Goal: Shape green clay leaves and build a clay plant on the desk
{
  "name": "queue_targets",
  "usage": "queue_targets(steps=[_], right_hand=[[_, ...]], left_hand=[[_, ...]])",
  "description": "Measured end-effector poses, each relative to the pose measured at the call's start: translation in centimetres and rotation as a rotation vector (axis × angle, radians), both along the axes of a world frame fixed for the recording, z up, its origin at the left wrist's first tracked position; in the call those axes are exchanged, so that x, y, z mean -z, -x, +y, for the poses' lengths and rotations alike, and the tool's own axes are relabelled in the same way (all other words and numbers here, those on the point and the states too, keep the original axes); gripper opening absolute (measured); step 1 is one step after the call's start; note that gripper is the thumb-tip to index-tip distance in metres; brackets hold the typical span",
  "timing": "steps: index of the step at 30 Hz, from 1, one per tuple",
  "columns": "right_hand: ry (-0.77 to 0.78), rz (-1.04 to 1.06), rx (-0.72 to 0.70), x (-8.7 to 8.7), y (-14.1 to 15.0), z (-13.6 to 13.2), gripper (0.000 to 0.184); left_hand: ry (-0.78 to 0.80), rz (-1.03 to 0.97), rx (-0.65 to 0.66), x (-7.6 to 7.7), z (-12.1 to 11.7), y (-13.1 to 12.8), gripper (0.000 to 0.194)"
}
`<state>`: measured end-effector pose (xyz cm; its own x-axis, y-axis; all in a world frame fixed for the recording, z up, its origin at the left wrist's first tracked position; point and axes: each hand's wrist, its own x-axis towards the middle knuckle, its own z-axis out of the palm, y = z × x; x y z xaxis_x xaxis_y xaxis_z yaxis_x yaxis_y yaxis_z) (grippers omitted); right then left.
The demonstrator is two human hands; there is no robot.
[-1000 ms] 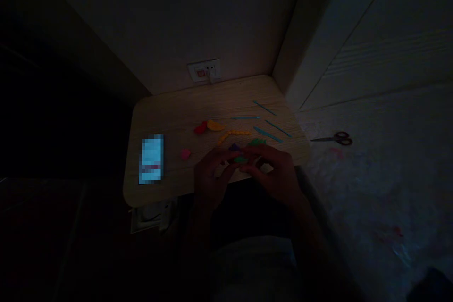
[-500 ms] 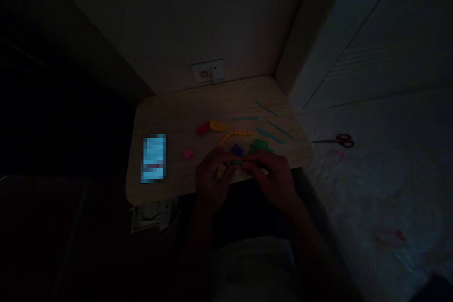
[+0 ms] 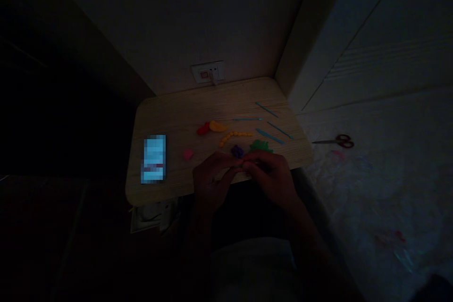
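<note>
My left hand (image 3: pixel 212 180) and my right hand (image 3: pixel 272 175) meet at the table's front edge, fingertips pinched together. Between them is a small piece of green modelling clay (image 3: pixel 238 166), almost wholly covered by the fingers. Just beyond the fingertips lies a purple clay cluster (image 3: pixel 237 151) of small balls. A green clay shape (image 3: pixel 261 146) with a jagged edge rests behind my right hand. Farther back, a curved string of orange clay beads (image 3: pixel 235 135) lies near a red clay piece (image 3: pixel 203 128) and a yellow-orange clay piece (image 3: pixel 217 126). A pink clay lump (image 3: pixel 188 154) sits left of my left hand.
Several blue modelling tools (image 3: pixel 269 136) lie on the right of the wooden table (image 3: pixel 170 113). A lit phone (image 3: pixel 153 159) lies at its left. Scissors (image 3: pixel 334 141) rest on the pale surface to the right. A wall socket (image 3: pixel 208 72) is behind the table. The room is dark.
The green clay between my fingers showed as a small flat piece, then edge-on, and is now mostly covered. My fingertips have drawn closer together. The view has shifted slightly.
</note>
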<state>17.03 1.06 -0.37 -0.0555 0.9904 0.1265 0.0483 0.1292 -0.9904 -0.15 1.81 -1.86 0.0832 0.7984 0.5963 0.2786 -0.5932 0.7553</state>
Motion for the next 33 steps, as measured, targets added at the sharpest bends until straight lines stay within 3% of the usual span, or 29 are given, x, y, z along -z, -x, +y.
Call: queue_targets(steps=[12, 20, 33], right_hand=[[0.123, 0.122, 0.044, 0.5, 0.3, 0.0, 0.023], [0.078, 0.060, 0.063, 0.7, 0.2, -0.1, 0.010], [0.070, 0.045, 0.043, 0.7, 0.2, -0.1, 0.016]], left_hand=[[0.078, -0.079, -0.024, 0.1, 0.0, -0.3, 0.011], [0.114, -0.132, -0.028, 0.4, -0.1, -0.3, 0.013], [0.201, -0.160, 0.079, 0.9, 0.0, -0.1, 0.009]])
